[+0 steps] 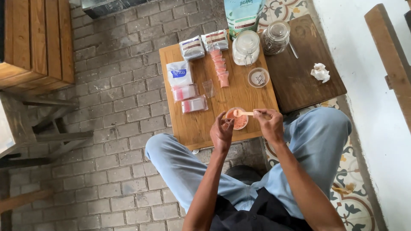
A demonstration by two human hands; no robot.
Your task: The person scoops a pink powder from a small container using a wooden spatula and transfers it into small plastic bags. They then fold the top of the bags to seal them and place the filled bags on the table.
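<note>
Step in hand, as judged: portioning pink powder. The right hand (269, 123) has its grip pinched on the handle of a small wooden spoon (242, 113), whose bowl sits over a small clear cup of pink powder (238, 119) near the front edge of the tabletop (195, 126). The left hand (221, 132) hovers just beside the cup, fingers curled with the tips close together; whether they pinch a small clear bag cannot be told.

Next move likely calls for a level spoon and a steady receiving opening, since loose powder spills readily.

Along the tabletop's middle runs a row of filled pink sachets (219, 67); near the left edge lie stacked clear zip bags (194, 104). At the far edge stands a clip-top glass jar (246, 47).

Floor: grey brick paving; patterned tiles on the right.
</note>
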